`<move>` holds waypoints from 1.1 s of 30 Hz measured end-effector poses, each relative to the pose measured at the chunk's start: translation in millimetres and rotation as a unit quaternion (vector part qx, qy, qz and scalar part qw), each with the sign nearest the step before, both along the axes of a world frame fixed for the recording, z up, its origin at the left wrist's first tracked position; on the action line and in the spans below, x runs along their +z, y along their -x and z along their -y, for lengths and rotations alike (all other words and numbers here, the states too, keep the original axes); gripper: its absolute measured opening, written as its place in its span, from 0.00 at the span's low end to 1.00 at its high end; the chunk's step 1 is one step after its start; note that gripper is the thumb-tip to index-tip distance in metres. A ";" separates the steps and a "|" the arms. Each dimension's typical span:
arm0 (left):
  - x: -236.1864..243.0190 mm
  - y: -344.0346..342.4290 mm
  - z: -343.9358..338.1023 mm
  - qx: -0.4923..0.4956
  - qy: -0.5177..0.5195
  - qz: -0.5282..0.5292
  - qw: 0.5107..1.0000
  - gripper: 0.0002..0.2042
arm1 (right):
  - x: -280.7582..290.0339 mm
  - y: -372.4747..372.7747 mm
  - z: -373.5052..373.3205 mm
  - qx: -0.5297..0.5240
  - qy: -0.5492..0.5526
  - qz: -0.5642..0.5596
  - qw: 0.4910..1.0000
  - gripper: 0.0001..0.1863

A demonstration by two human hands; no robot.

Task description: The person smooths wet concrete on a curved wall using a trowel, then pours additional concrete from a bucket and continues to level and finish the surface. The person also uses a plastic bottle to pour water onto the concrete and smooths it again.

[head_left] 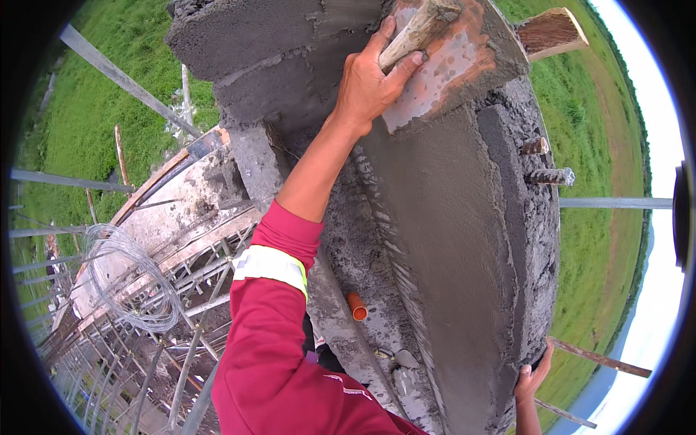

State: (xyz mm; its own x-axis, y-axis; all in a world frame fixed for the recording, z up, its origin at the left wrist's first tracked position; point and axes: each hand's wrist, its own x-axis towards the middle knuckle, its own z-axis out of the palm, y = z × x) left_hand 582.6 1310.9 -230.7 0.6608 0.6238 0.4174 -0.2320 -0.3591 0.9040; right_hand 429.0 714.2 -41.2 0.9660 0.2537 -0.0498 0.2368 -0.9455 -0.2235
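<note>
My left hand (368,85) is closed round the wooden handle (418,30) of a plastering float (451,81). The float's flat board is smeared with grey mortar and shows worn orange patches. It lies against the upper end of a curved concrete wall, over a band of wet, smooth mortar (449,232). At the lower right, my right hand (533,378) grips the wall's rough outer edge (535,290), thumb on the near side; its fingertips are partly hidden.
An orange pipe end (357,307) and a clear plastic bottle (404,381) lie in the channel beside the wall. Timber stubs (549,176) jut from the outer side. Left are a wire coil (138,283) and scaffold poles (190,366). Grass (591,138) spreads far below.
</note>
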 end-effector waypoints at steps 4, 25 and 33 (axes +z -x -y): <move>-61.7 3.0 0.3 -0.025 0.040 -0.018 0.999 0.36 | 5.0 0.0 3.7 -0.015 0.007 -0.050 0.999 0.61; -89.2 21.9 30.4 0.007 0.099 -0.041 0.994 0.33 | 6.5 -4.0 -2.5 0.011 -0.010 -0.091 0.996 0.60; -210.7 46.0 71.8 0.028 0.273 -0.160 0.948 0.24 | -0.5 -5.5 -9.7 0.007 -0.025 -0.010 1.000 0.57</move>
